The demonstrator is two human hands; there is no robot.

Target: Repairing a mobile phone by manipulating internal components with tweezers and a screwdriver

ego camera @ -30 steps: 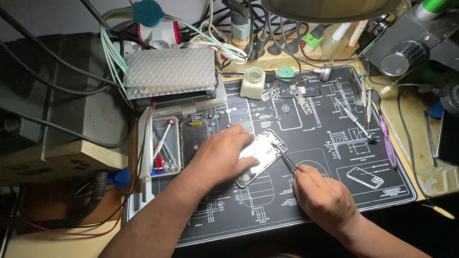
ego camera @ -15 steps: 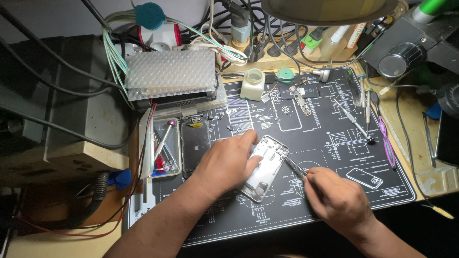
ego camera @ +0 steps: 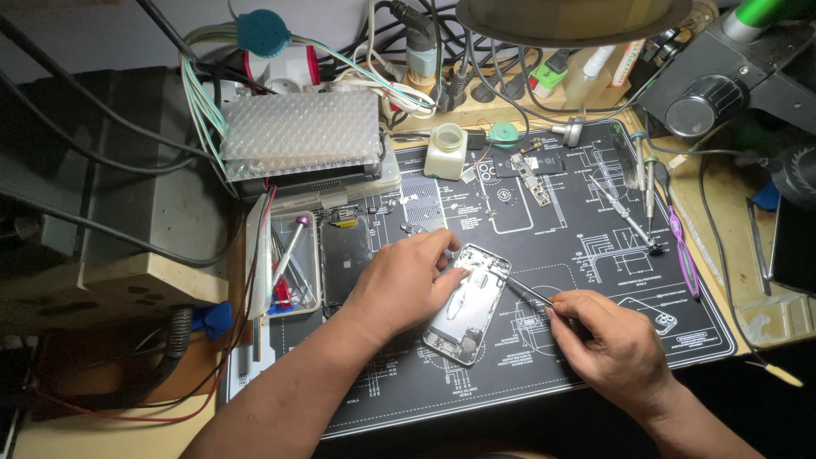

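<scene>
Phone housing [ego camera: 466, 304], silver and opened, lies tilted on the black repair mat [ego camera: 595, 340] in the middle of the worktop. Left hand [ego camera: 404, 285] rests on its left edge, fingers curled down onto the upper corner. Right hand [ego camera: 612, 344] pinches a thin metal tool [ego camera: 527, 293], apparently tweezers, whose tip touches the housing's right edge.

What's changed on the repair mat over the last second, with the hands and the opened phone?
The left hand turned the opened phone frame from lying slantwise to more upright and shifted it slightly down the mat; its grip stayed on the upper left edge. The right hand drew back a little to the right, still holding the thin tool, whose tip stays at the frame's right edge. The parts tray and small bottle did not move.
</scene>
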